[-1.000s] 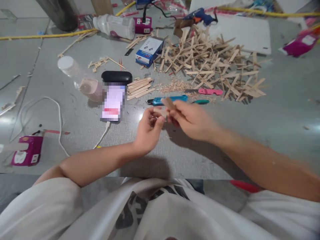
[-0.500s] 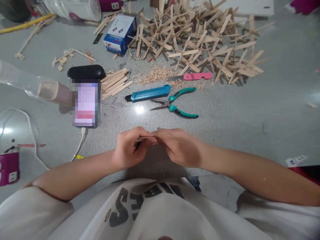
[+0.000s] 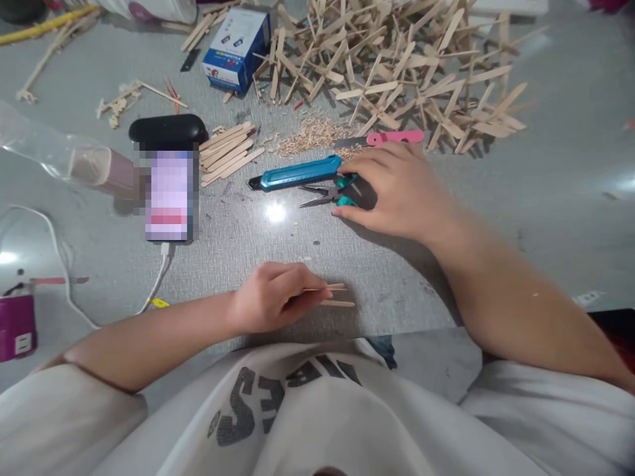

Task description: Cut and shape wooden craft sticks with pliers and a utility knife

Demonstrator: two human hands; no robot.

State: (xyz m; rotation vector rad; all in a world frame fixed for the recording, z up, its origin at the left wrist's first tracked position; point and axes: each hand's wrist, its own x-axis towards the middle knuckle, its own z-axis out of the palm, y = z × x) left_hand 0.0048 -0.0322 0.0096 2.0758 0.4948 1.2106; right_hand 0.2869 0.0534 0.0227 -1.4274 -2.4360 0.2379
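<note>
Near the table's front edge, my left hand point(image 3: 278, 296) is closed in a pinch on a wooden craft stick point(image 3: 338, 287). Another craft stick point(image 3: 342, 303) pokes out just below its fingertips; whether that one is held or lies on the table I cannot tell. My right hand point(image 3: 401, 192) reaches over the green-handled long-nose pliers point(image 3: 325, 197), thumb and fingers apart around the handles and hiding most of them. The plier jaws point left, slightly parted. Right behind them lies a blue utility knife point(image 3: 300, 173), close to my right fingertips.
A pink-handled knife point(image 3: 394, 137) lies beside wood shavings point(image 3: 310, 137). Behind is a large heap of crossed sticks point(image 3: 387, 73). Loose sticks point(image 3: 228, 155), a blue-and-white box point(image 3: 237, 49), a phone point(image 3: 171, 195) on a white cable, a black case point(image 3: 167, 132) and a clear bottle point(image 3: 94, 168) stand left.
My right hand has left my left hand and moved forward and right to the pliers. My left hand keeps the craft stick, its end now uncovered. Small chips now show on the table.
</note>
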